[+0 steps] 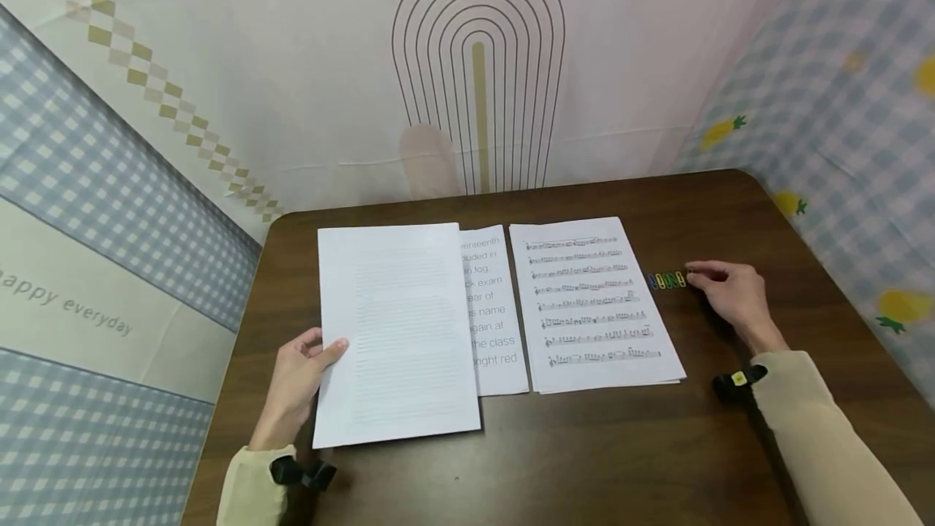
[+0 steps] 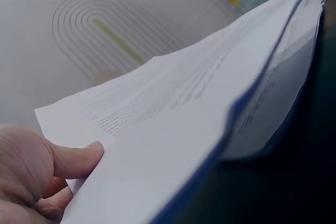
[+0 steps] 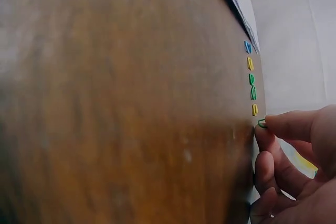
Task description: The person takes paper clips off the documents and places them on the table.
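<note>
My left hand (image 1: 298, 376) grips the left edge of a stack of printed paper (image 1: 409, 331), thumb on top, the other fingers underneath. In the left wrist view the stack (image 2: 157, 114) is tilted up. It overlaps a large-print text sheet (image 1: 500, 323) lying on the table. On the right, my right hand (image 1: 734, 299) pinches a green paper clip (image 3: 261, 124) between thumb and forefinger. Beside those fingertips lies a row of several coloured paper clips (image 1: 666, 280), blue, yellow and green. Left of the row lie sheet music pages (image 1: 595, 307).
The brown wooden table (image 1: 584, 453) has its back edge against a pale patterned cloth (image 1: 307, 88). Checked cloth (image 1: 840, 128) hangs at the right side, with more checked cloth (image 1: 109, 428) at the left.
</note>
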Demonstrator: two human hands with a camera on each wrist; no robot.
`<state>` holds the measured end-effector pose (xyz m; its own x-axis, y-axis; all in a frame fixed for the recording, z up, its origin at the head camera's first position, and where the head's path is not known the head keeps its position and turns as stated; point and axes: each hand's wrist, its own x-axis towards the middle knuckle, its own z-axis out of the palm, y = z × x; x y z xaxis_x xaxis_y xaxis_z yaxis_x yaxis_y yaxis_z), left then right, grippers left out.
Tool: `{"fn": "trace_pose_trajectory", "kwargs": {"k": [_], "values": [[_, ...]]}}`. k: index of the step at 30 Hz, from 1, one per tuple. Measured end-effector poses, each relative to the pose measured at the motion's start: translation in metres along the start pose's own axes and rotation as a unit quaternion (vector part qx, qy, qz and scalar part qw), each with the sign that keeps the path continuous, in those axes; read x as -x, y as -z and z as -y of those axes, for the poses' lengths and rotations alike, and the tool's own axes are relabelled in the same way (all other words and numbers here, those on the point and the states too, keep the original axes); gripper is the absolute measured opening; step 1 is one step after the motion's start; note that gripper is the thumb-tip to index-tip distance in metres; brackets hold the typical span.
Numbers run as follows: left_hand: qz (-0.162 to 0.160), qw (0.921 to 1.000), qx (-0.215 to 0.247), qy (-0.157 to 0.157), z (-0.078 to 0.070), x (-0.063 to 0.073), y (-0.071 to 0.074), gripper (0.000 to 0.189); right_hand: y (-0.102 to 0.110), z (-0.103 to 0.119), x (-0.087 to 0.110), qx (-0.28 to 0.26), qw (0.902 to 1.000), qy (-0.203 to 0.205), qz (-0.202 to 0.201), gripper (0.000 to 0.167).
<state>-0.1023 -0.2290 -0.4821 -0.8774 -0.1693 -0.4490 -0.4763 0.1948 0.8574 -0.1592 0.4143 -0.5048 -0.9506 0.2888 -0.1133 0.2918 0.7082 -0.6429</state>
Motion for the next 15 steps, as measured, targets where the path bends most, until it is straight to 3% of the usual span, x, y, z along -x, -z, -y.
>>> {"fn": "trace_pose_trajectory", "kwargs": {"k": [11,15], "values": [[-0.027,0.9996,-0.001,0.01,0.01,-0.02,0.044,0.048,-0.003,-0.002,-0.003,0.004,0.9999,-0.005,0.008,0.039],[-0.044,0.999,-0.002,0.005,0.013,-0.029,0.062,0.035,-0.003,-0.003,-0.003,0.006,0.9999,-0.011,0.006,0.04]]}}
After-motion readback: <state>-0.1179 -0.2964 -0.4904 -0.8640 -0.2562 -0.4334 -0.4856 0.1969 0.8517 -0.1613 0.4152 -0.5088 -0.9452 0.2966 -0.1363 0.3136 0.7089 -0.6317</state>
